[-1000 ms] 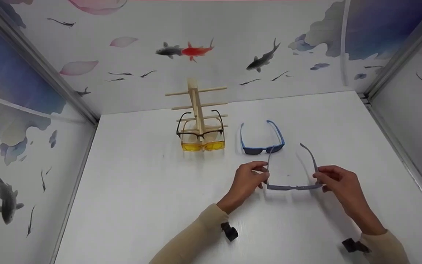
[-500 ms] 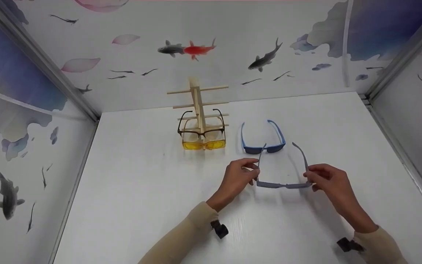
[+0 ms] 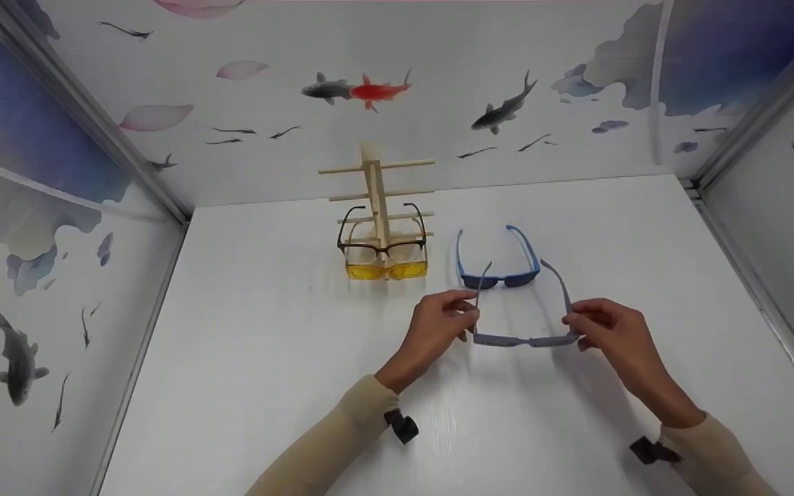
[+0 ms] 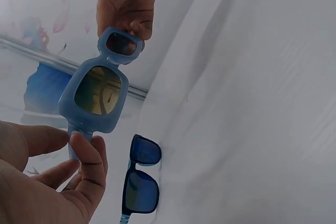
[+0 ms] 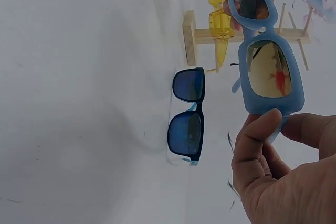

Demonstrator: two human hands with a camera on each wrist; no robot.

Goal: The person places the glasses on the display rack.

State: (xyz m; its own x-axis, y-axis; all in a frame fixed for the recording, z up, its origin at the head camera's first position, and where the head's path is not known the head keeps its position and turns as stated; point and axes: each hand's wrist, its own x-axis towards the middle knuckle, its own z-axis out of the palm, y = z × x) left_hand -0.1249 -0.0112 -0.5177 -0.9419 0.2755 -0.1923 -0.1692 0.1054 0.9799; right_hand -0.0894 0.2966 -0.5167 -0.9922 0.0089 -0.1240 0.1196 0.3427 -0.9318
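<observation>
A pair of sunglasses with a thick grey-blue frame (image 3: 553, 340) is held above the table, temples unfolded and pointing away from me. My left hand (image 3: 433, 329) pinches its left temple near the hinge, thumb against fingers. On the other side, my right hand (image 3: 616, 337) grips the right temple the same way. The wrist views show the squarish frame (image 4: 121, 109) with tinted lenses, and the left hand (image 4: 58, 174) and right hand (image 5: 278, 166) at its two ends. Just beyond it, blue sunglasses (image 3: 521, 280) with dark lenses rest on the table, temples open.
Left of the blue sunglasses stands a wooden display rack (image 3: 378, 186) with several crossbars. Black-rimmed glasses (image 3: 404, 244) and yellow glasses (image 3: 407, 270) hang on its lower bars. Printed walls enclose the white table (image 3: 245, 344) at the back and sides.
Both hands have carried the grey-blue sunglasses left and slightly away from me, toward the blue pair. The head view has shifted a little. Both grips stay the same.
</observation>
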